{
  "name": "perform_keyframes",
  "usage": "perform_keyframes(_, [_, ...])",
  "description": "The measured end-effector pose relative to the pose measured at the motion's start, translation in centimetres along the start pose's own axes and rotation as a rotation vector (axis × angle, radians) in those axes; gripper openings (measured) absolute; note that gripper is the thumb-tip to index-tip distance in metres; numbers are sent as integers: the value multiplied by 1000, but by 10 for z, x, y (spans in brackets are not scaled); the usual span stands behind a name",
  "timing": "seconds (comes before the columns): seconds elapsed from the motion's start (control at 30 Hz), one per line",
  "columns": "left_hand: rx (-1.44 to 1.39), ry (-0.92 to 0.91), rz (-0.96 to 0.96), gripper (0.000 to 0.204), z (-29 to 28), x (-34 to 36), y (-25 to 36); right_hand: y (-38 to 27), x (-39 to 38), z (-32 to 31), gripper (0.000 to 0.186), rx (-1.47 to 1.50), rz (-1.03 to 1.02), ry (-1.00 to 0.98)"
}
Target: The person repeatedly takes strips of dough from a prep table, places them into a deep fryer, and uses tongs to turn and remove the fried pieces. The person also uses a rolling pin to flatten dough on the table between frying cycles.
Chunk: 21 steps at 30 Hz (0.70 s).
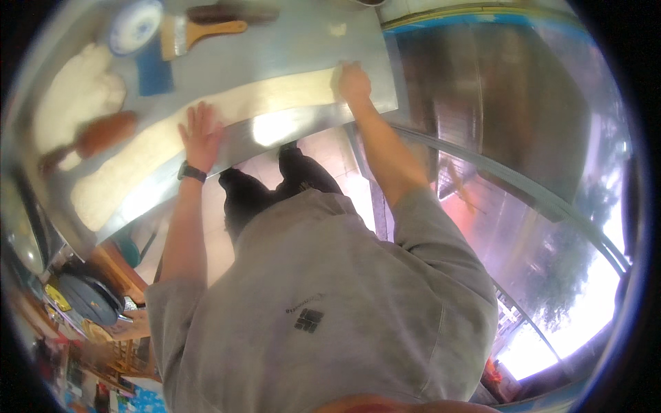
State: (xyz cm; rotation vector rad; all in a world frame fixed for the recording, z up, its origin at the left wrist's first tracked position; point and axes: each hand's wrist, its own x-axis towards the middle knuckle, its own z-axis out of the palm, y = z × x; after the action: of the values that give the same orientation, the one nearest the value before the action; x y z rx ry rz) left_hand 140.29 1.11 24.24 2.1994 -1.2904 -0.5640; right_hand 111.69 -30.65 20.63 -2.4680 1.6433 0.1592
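A long, flat strip of pale dough (275,91) lies in a curve across the metal worktop. My left hand (200,134) rests at its near edge, fingers spread and stretched out, with a dark watch on the wrist. At the strip's right end, the fingers of my right hand (354,82) are curled closed on the dough; the grip itself is partly hidden and blurred. Left of the strip lies a brown rolling pin (107,135), beside a large white lump of dough (79,96).
A wooden-handled brush (206,31), a blue-and-white dish (135,27) and a blue flat piece (154,72) sit at the worktop's far left. A dark long object (231,12) lies behind the brush. A glossy panel (502,89) stands to the right. Round dark pans (89,299) are below left.
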Motion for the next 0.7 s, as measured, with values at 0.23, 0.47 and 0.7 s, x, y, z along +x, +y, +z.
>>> perform_keyframes(0.23, [-1603,-366,-453,58,0,-63,-7,-19,-27,-106,33,82,-395,236])
perform_keyframes(0.47, [-2012,865,-563,91,-70,-55,-63,107,-100,-356,29,37,148,550])
perform_keyframes(0.7, [-2296,444,270,53,-159,-65,-53,167,-59,-281,29,54,184,469])
